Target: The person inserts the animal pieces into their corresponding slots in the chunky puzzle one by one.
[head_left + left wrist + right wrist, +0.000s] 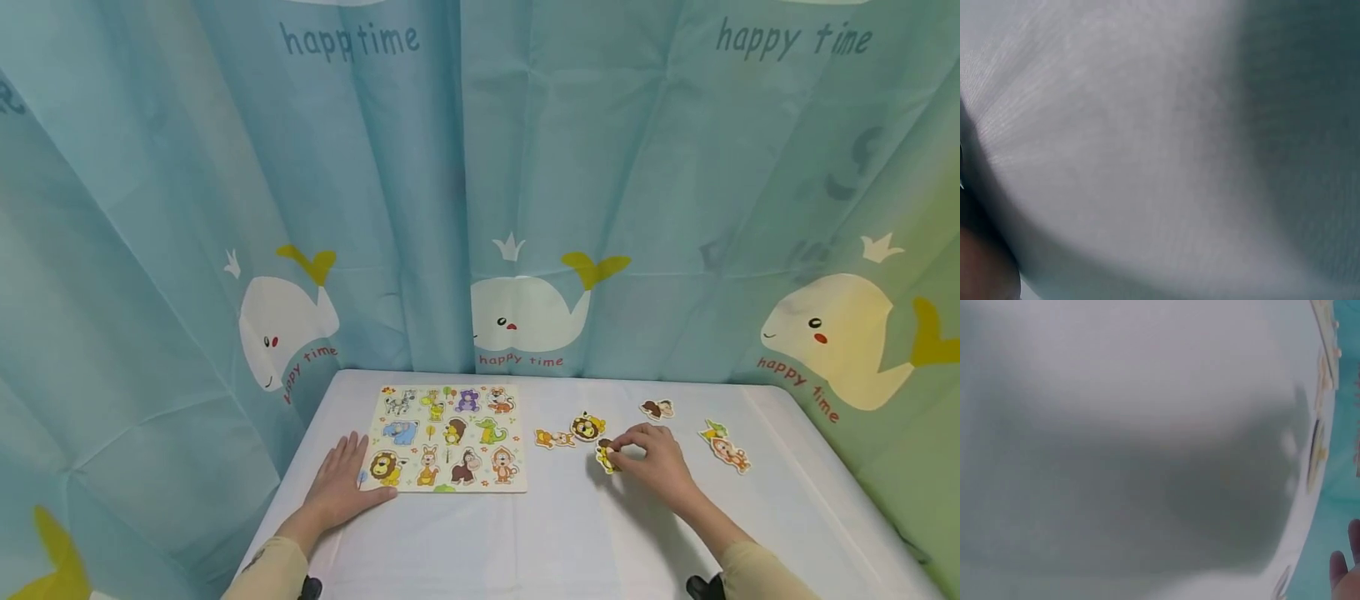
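My left hand (337, 487) lies with straight fingers at the lower left edge of an animal puzzle board (517, 421), its thumb along the bottom edge. Right of the board, my right hand (656, 462) pinches a small yellow and brown animal puzzle piece (606, 458) between thumb and fingertips; the fingers hide part of it. Just beyond that piece lie a lion piece (588, 427) and a kangaroo piece (553, 438). The left wrist view shows mostly blurred white cloth and a bit of a finger (985, 269). Fingertips (1339, 569) appear at the right wrist view's edge.
Farther right on the white-covered table (570, 542) lie a gorilla piece (657, 408), a crocodile piece (712, 429) and a monkey piece (729, 455); the last two overlap or touch. A blue curtain (420, 167) with whales hangs behind the table.
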`<action>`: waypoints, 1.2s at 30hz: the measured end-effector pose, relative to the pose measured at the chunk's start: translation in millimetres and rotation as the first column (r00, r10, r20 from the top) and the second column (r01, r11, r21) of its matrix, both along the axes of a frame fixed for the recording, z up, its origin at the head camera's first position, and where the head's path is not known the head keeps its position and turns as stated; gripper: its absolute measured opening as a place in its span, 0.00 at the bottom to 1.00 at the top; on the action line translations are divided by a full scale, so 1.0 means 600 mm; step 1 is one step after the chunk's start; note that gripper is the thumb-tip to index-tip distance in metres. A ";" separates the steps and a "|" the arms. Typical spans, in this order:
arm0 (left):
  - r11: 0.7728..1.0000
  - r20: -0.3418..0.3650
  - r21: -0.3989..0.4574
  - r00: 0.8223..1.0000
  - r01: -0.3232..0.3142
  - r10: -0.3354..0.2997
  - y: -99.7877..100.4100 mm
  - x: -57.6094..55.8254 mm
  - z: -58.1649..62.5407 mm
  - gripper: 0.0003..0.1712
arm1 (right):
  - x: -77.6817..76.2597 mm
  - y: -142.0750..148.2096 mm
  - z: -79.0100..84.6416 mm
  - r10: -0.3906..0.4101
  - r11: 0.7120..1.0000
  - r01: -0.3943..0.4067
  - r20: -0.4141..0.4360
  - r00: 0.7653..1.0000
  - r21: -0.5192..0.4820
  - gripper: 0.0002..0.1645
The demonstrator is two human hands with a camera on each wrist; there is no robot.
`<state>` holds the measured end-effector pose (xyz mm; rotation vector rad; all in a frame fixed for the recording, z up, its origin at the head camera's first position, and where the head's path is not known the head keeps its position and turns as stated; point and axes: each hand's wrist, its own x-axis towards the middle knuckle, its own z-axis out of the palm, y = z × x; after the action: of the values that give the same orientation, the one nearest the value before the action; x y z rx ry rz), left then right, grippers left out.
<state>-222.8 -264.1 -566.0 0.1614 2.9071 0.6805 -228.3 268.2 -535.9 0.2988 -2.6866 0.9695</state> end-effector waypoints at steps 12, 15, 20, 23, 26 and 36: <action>1.000 -0.093 -0.023 0.996 0.009 -0.011 -0.003 -0.002 -0.005 0.72 | -0.035 -0.079 0.020 0.010 0.998 -0.006 0.055 0.998 -0.060 0.05; 1.000 -0.111 -0.014 0.994 0.007 -0.008 -0.006 -0.002 -0.012 0.73 | -0.042 -0.100 0.025 0.014 0.997 -0.010 0.067 0.998 -0.071 0.05; 1.000 -0.115 -0.021 0.993 -0.006 0.004 -0.007 -0.001 -0.014 0.73 | -0.052 -0.133 0.034 0.029 0.997 -0.023 0.075 0.997 -0.080 0.04; 1.000 -0.109 -0.025 0.994 -0.010 0.008 -0.005 -0.001 -0.010 0.73 | -0.057 -0.153 0.037 0.033 0.997 -0.027 0.081 0.996 -0.078 0.04; 1.000 -0.102 -0.027 0.995 -0.014 0.011 -0.004 0.000 -0.006 0.73 | -0.063 -0.172 0.039 0.032 0.997 -0.026 0.090 0.995 -0.070 0.04; 1.000 -0.111 -0.026 0.994 -0.007 0.004 -0.006 0.001 -0.006 0.72 | -0.078 -0.226 0.044 0.043 0.997 -0.036 0.117 0.992 -0.065 0.04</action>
<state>-222.3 -267.5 -569.8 0.1948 3.0223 0.6533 -275.3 132.5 -509.7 0.2911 -2.7595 1.1144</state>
